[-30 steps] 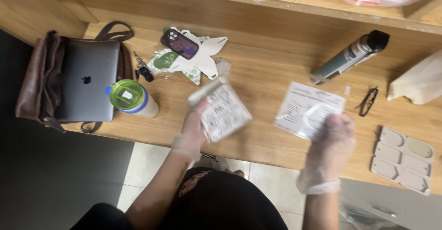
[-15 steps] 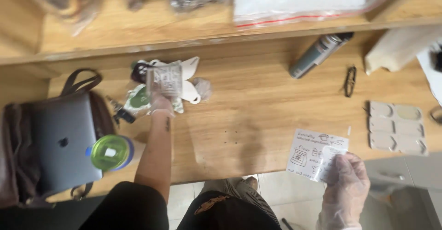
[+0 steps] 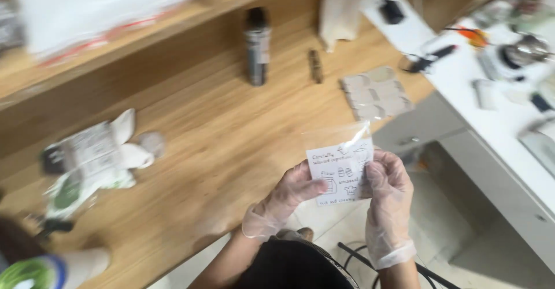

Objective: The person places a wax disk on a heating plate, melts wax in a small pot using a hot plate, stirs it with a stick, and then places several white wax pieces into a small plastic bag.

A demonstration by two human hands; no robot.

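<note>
1. Fingers [image 3: 312,188] of the gloved left hand [image 3: 286,199] pinch the left edge of a small clear bag [image 3: 340,165], thumb laid across its printed card; fingers [image 3: 378,176] of the gloved right hand [image 3: 390,191] close on its right edge. Both hands grip the bag and nothing else.
2. Half a second ago only the right hand held the bag, low by the surface edge, while the left arm stretched far off to a packet beside the white pile. Now the left hand has let that packet go and come across to the bag, so the bag is held two-handed and raised toward the camera. I judge work on the packet done and attention turned to the bag.
3. Bag: flat, transparent, with a white card inside bearing small drawings and print; a pale strip slants near its top. It hangs off the surface [image 3: 231,133], just past its near edge, over the floor.
4. Placed from the bag: up and right, a grey tray [image 3: 376,92] of shallow wells; straight up, a dark spray can [image 3: 257,46] lying on its side; far left, the white pile [image 3: 115,150] with the packet [image 3: 87,150]; bottom left, a green-lidded cup [image 3: 34,271]. The view is blurred.
</note>
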